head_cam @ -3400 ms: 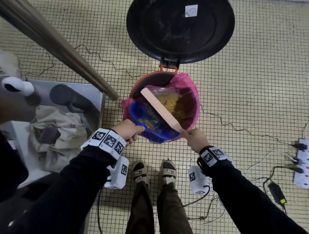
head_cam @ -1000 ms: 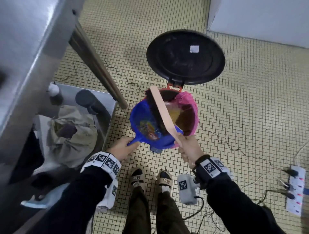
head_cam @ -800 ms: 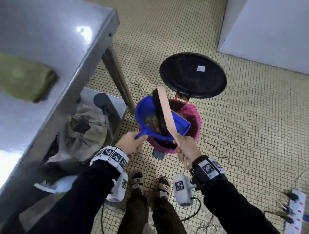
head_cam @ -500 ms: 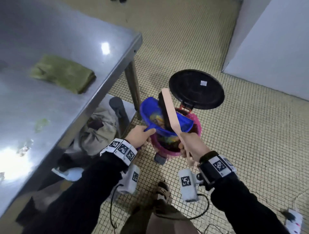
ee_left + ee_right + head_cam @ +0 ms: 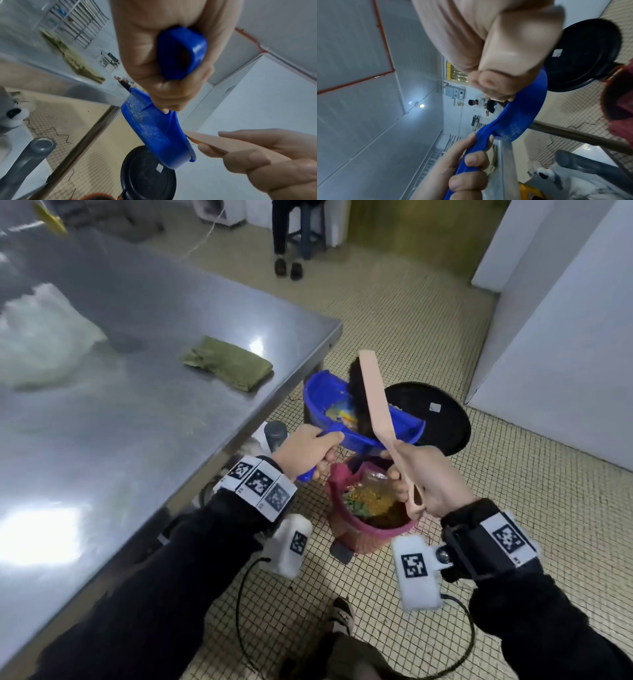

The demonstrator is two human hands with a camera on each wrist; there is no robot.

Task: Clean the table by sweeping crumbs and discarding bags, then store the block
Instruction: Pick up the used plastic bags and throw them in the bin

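My left hand grips the handle of a blue dustpan, which hangs in the air by the steel table's corner. My right hand holds a brush by its beige wooden handle, with the black bristles resting inside the pan. Below both hands stands a red bin with a pink liner, holding yellow and green waste, its black lid swung open. A folded green cloth and a pale crumpled bag lie on the table. From the left wrist, my fingers wrap the dustpan handle.
A white wall closes the right side. A person's legs and a stool are at the far end of the tiled floor. Grey items sit on the table's lower shelf. Cables trail on the floor by my feet.
The dustpan and brush have risen from the bin's mouth to table height. The head view has swung up and left, so the tabletop with the cloth and bag now shows.
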